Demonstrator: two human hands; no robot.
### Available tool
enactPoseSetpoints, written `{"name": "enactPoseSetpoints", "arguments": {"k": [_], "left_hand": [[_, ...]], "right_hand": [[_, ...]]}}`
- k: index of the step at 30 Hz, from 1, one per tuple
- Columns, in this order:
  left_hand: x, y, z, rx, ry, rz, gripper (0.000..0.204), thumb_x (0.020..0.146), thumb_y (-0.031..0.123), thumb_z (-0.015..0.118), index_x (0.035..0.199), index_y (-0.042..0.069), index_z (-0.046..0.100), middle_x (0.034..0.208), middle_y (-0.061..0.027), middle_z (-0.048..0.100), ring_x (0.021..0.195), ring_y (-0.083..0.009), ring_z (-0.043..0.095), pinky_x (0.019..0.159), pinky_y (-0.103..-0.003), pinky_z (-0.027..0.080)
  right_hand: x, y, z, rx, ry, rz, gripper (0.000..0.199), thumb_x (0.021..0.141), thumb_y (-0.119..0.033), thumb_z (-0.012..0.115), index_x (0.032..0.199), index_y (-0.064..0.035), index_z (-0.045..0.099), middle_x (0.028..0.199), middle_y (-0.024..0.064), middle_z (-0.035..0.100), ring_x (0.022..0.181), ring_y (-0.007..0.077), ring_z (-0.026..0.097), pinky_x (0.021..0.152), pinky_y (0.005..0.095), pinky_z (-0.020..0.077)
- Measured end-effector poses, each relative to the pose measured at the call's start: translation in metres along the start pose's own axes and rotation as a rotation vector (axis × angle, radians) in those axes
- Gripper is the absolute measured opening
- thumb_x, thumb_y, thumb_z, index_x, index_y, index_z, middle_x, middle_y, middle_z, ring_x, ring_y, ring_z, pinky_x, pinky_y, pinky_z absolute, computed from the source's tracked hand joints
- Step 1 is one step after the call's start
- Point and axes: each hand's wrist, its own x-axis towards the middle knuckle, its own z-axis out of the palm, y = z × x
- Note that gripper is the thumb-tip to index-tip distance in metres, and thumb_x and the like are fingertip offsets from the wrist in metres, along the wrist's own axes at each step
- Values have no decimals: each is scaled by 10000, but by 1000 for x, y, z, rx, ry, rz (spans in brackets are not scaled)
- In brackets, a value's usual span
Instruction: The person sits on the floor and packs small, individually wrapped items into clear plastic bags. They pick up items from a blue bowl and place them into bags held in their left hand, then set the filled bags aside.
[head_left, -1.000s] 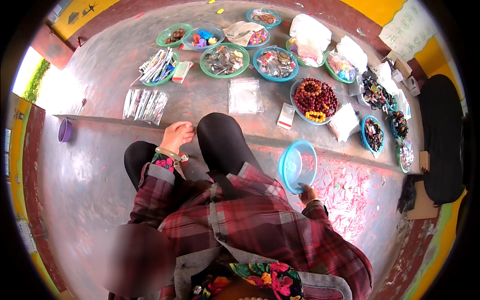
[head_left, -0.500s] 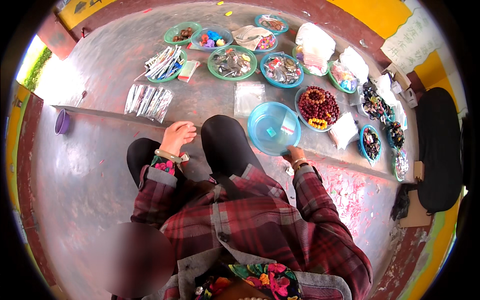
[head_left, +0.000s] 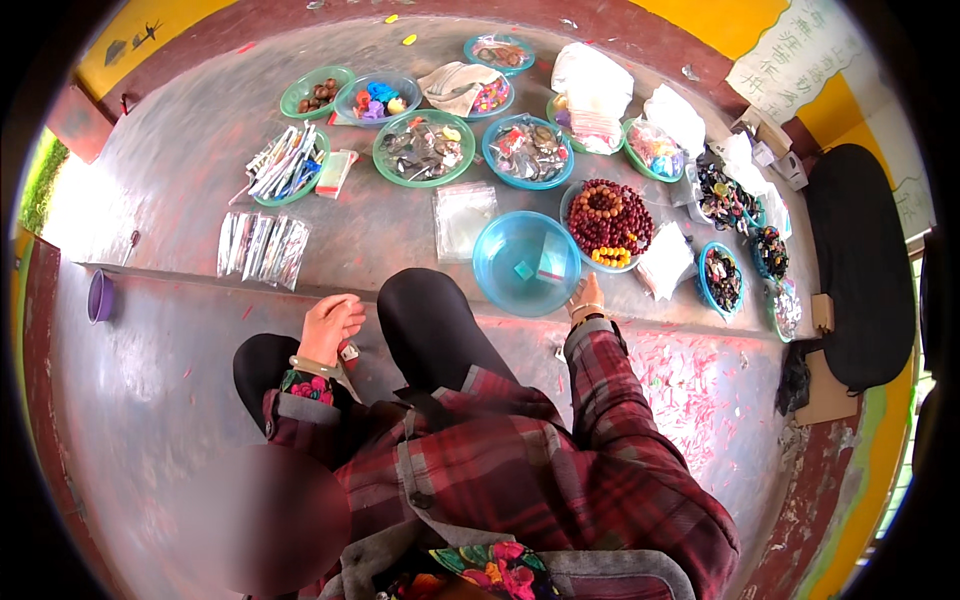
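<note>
Landmark: the blue plastic bowl [head_left: 527, 264] is sitting on the grey raised floor, just in front of the person's black knee [head_left: 430, 325]; all places below are given from it.
Risk, bowl: I judge the bowl could be tipping or sliding off the step, because it is lying close to the ledge and the right hand [head_left: 586, 297] is touching only its near right rim.
Risk, contents: a few small pieces [head_left: 538, 268] are lying inside the bowl; a quick pull could be throwing them out onto the floor.
Risk, neighbours: the dish of dark red beads [head_left: 608, 217] is standing just beside the bowl, behind and to the right; a push that way could be knocking it and spilling beads.
Right grip: the fingers are lying loosely spread against the rim, not closing around it, as far as I am seeing; the fingertips are partly hidden by the rim.
Left grip: the left hand [head_left: 330, 328] is resting to the left of the bowl, near the other knee, fingers curled in; a small white and red thing is showing under it, but I cannot tell if it is pinching it.
Further: a clear plastic bag [head_left: 462, 217] is lying just behind and left of the bowl.
</note>
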Motion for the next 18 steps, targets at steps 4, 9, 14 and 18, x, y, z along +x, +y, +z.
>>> {"name": "enactPoseSetpoints", "arguments": {"k": [4,9,14,18], "left_hand": [[7,-3,0,-29,-9,-37,233,884,163,532,1036,-12,553,923,-103,615,796,-170,610,704,-271,488],[20,-7,13,-42,-39,-40,228,891,133,501,1039,-35,546,920,-107,615,788,-176,610,695,-264,492],[23,-9,12,-16,-10,-69,227,892,115,484,1035,-49,549,920,-108,618,780,-164,611,666,-242,487],[34,-17,15,-37,-39,-102,216,888,103,483,1015,-56,556,891,-108,617,742,-154,611,623,-227,478]], "right_hand": [[27,-13,11,140,5,-129,383,913,-286,453,1193,-25,446,1162,98,555,1045,259,531,842,338,459],[72,-40,3,423,-39,-90,260,920,-117,406,1161,-39,463,1103,93,572,897,291,611,727,336,561],[42,-46,28,332,52,-114,274,918,-155,427,1188,-130,466,1110,55,574,849,308,638,720,376,548],[74,-80,19,348,127,-93,249,895,-97,476,1143,-94,475,975,104,603,776,294,644,691,387,533]]}}
